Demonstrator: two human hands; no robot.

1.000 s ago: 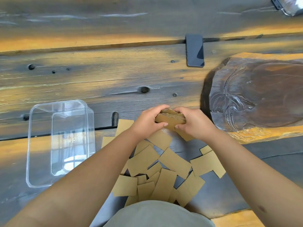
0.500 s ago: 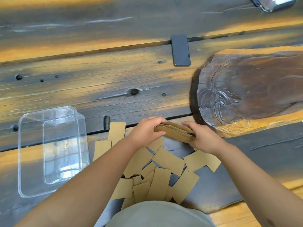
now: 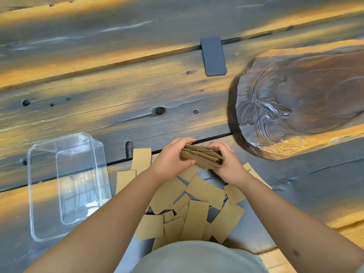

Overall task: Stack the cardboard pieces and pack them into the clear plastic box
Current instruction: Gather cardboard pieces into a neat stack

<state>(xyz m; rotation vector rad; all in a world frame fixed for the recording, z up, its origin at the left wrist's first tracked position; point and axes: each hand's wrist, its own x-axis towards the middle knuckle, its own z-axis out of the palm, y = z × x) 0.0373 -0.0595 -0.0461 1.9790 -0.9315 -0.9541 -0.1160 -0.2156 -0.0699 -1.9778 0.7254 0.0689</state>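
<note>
Both hands, left hand [image 3: 169, 160] and right hand [image 3: 229, 164], grip an uneven stack of flat brown corrugated cardboard rectangles [image 3: 201, 156] above loose brown cardboard pieces [image 3: 197, 209] scattered on the dark weathered wooden bench [image 3: 118, 91]; the clear rounded-corner plastic box [image 3: 67, 184] sits empty just beside them.

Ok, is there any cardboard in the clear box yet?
No, the clear plastic box holds nothing; both the left hand and right hand grip the cardboard stack.

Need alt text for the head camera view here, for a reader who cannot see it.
Two bare hands, left hand and right hand, hold a small stack of brown cardboard pieces above loose brown cardboard pieces on a dark wooden table. An empty clear plastic box sits to the left.
</note>
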